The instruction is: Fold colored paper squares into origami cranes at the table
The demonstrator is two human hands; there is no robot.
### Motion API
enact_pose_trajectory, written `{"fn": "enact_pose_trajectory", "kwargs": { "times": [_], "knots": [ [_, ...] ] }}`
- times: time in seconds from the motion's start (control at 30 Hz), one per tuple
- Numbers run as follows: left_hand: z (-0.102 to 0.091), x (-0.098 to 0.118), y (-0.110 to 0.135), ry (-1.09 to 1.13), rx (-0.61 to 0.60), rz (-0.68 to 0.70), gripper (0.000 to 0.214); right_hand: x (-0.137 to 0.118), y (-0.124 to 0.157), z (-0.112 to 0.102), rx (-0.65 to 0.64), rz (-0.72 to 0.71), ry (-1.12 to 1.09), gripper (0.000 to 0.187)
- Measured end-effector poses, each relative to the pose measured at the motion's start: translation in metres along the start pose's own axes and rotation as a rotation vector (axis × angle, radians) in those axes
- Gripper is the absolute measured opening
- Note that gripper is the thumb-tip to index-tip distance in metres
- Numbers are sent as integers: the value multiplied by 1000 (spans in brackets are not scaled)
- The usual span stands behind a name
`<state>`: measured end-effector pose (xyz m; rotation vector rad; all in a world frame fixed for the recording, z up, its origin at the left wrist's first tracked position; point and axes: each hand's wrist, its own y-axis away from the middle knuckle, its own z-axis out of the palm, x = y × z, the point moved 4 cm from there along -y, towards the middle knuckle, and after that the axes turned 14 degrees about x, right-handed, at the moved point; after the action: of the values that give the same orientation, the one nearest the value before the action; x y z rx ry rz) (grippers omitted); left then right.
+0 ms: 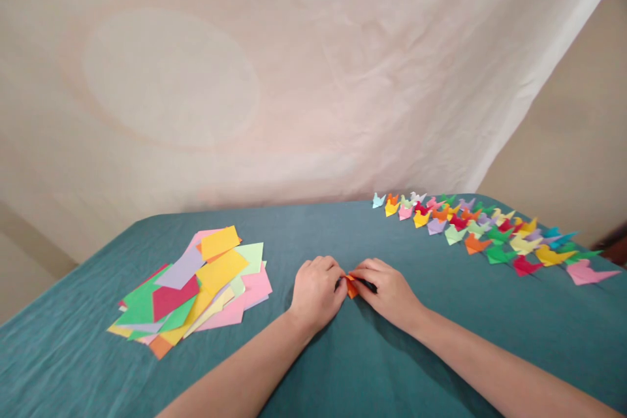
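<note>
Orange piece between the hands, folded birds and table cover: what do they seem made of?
Orange piece: likely matte paper, shineless and folded-looking, though partly hidden.
Folded birds: apparently matte paper, with crisp points and flat facets.
Table cover: probably dull teal cloth, by its soft wrinkles.

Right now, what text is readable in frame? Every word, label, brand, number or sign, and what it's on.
None readable.
Pile of multicoloured flat paper sheets: no print visible.
Rows of multicoloured folded paper birds: no marks visible; far ones too small to rule out fine print.
Small orange folded paper piece between the hands: partly covered, nothing legible.
Dark teal tablecloth: no lettering visible.
Pale fabric backdrop: faint oval outline, no legible characters.
</note>
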<state>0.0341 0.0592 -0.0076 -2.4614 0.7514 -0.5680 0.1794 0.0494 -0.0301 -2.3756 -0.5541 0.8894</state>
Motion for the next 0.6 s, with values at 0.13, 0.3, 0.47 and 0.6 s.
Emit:
{"fn": "enact_pose_trajectory", "kwargs": {
  "times": [0.13, 0.3, 0.47, 0.6],
  "knots": [
    [3, -5, 5, 152, -11, -55, 18, 1, 0, -1, 7, 8, 10, 17],
    [7, -12, 9, 309, -23, -117, 22, 2, -2, -3, 1, 36, -17, 19],
    [7, -14, 7, 329, -46, -120, 19, 1, -2, -3, -5, 42, -25, 20],
    [8, -14, 7, 328, -64, -111, 25, 2, -2, -3, 0, 47, -26, 21]
  ]
}}
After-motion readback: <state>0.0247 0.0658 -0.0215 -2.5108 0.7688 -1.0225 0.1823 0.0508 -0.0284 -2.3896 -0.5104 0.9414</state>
